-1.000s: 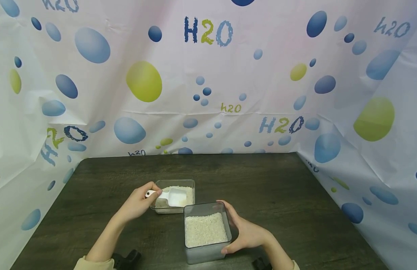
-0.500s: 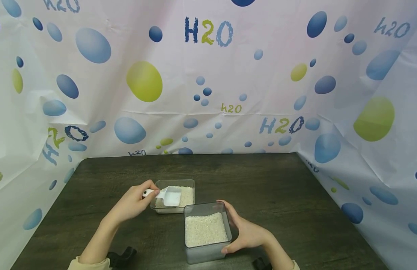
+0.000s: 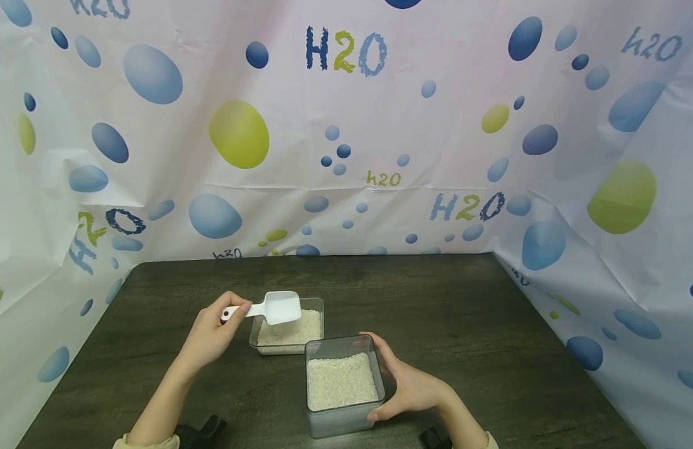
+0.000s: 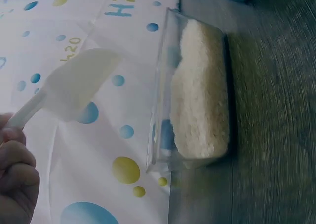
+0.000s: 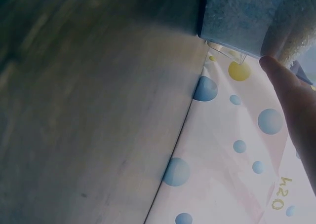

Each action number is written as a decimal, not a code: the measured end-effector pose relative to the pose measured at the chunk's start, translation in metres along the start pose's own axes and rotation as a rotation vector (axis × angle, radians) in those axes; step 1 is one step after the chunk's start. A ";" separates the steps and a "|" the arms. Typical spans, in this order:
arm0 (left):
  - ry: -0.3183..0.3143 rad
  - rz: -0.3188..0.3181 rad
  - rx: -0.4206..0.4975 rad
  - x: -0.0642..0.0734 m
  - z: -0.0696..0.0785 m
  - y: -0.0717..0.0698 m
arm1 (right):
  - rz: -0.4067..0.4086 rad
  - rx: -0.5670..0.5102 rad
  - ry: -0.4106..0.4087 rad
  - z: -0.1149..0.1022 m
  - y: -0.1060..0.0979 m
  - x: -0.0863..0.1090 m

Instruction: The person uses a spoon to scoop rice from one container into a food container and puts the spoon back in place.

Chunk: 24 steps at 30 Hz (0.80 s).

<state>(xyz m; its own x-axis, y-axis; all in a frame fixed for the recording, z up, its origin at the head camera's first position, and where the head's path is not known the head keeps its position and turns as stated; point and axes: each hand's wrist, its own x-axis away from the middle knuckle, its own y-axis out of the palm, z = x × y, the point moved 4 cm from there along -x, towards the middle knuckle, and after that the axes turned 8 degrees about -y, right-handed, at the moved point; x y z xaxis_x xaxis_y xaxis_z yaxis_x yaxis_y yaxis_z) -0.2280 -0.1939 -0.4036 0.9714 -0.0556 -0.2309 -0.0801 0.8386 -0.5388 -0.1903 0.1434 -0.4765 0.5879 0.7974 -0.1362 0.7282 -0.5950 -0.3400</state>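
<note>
My left hand (image 3: pixel 211 327) grips the handle of a white scoop (image 3: pixel 282 307), raised over the far part of a clear rectangular container (image 3: pixel 320 324). White rice (image 3: pixel 295 330) lies in that container, heaped unevenly in the left wrist view, where the scoop (image 4: pixel 79 83) hangs apart from the container's rim. My right hand (image 3: pixel 408 386) holds the right side of a grey translucent square container (image 3: pixel 337 424), thumb at the near side and fingers behind. Rice (image 3: pixel 343 380) fills much of it. In the right wrist view a finger (image 5: pixel 281 76) lies against the grey container (image 5: pixel 237 17).
Both containers stand on a dark wooden table (image 3: pixel 464 324), the grey one nearer and to the right. A white sheet (image 3: pixel 436 125) with blue and green dots hangs behind and at both sides. Black wrist straps (image 3: pixel 203 431) show at the lower edge.
The scoop in my left hand has risen and moved left and away, from low over the clear container's rice to above its far rim. My right hand and the grey container stay in place.
</note>
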 end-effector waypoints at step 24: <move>0.191 -0.142 0.624 0.034 0.043 0.011 | 0.007 -0.004 0.009 0.002 0.000 -0.001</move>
<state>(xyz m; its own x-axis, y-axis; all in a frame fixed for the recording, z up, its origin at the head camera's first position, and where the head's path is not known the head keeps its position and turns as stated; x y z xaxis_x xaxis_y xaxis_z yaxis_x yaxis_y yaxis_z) -0.1862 -0.1630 -0.3830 0.9016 -0.2357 -0.3626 0.2462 0.9691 -0.0179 -0.1918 0.1428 -0.4778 0.5966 0.7919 -0.1299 0.7252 -0.6014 -0.3354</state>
